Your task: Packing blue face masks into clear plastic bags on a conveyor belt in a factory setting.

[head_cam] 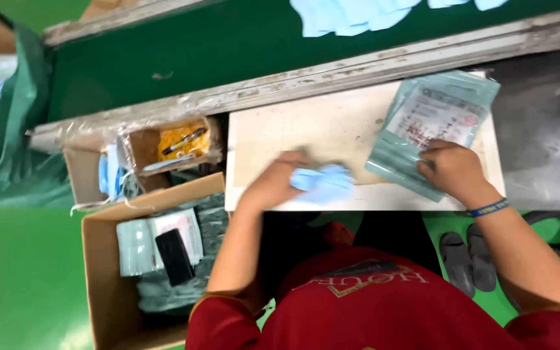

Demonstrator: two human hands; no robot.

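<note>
In the head view, the left hand (273, 185) was closed around a bunch of light blue face masks (325, 183) on the pale table (312, 133), the bunch sticking out to the right of the fingers, its long axis running left to right. The right hand (454, 170) lay flat, fingers pressed on the lower edge of a stack of grey-green printed pouches (432, 123). The pouches lay up and to the right of the masks, near but apart, their long axis tilted toward the upper right. The right hand was the nearer to them.
</note>
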